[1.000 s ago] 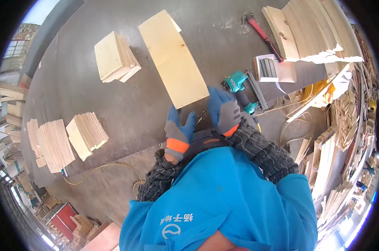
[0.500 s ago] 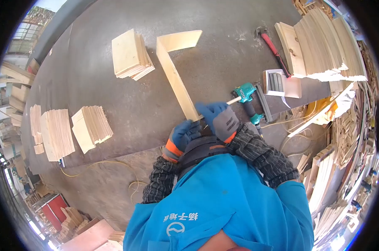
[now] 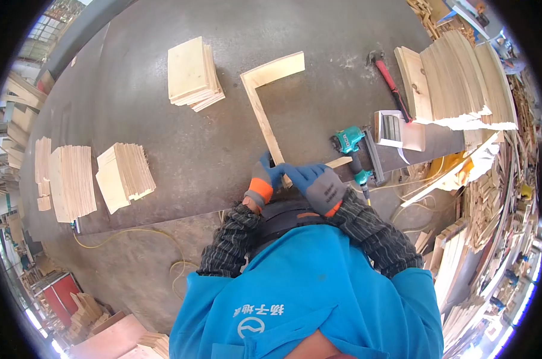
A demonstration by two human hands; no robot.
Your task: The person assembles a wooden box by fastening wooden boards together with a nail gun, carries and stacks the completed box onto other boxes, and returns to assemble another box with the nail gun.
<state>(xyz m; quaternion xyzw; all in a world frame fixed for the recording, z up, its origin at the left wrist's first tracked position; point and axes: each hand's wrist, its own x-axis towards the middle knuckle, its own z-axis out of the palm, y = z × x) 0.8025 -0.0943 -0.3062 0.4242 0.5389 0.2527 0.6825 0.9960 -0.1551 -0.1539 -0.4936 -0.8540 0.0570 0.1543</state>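
Observation:
A three-sided wooden frame [image 3: 263,115] stands on edge on the dark table, its far board running to the right. My left hand [image 3: 267,177], in a blue and grey glove, is closed on the frame's near left corner. My right hand [image 3: 316,184] is closed round the near board, at the same corner. The right end of that board [image 3: 339,162] sticks out past my right hand, close to a teal nail gun [image 3: 350,141]. My fingertips nearly meet and partly hide the joint.
A stack of boards [image 3: 190,72] lies beyond the frame, and more stacks [image 3: 72,182] stand at the left. On the right are a red-handled hammer [image 3: 392,84], an open box of staples [image 3: 392,128] and long board stacks [image 3: 453,78]. A yellow hose [image 3: 133,230] hangs below the table edge.
The frame has tipped from lying closed-side up onto its edge, showing its open shape. Both hands have come together and closed at its near corner. The view has shifted slightly.

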